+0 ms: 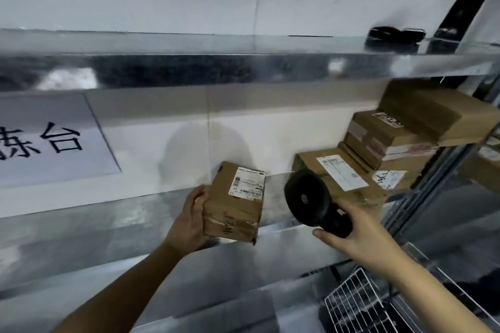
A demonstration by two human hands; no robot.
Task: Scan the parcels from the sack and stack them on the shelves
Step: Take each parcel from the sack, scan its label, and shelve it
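Note:
My left hand grips a small brown cardboard parcel by its left side, holding it just above the middle metal shelf. A white shipping label faces up on the parcel's top. My right hand holds a black handheld scanner to the right of the parcel, its round head turned toward the parcel. Behind the scanner, at the shelf's right end, a stack of several brown parcels rises in steps.
A shiny upper shelf overhangs the stack, with a dark object on its right end. A white paper sign with black characters hangs on the wall at left. A white wire basket sits at lower right.

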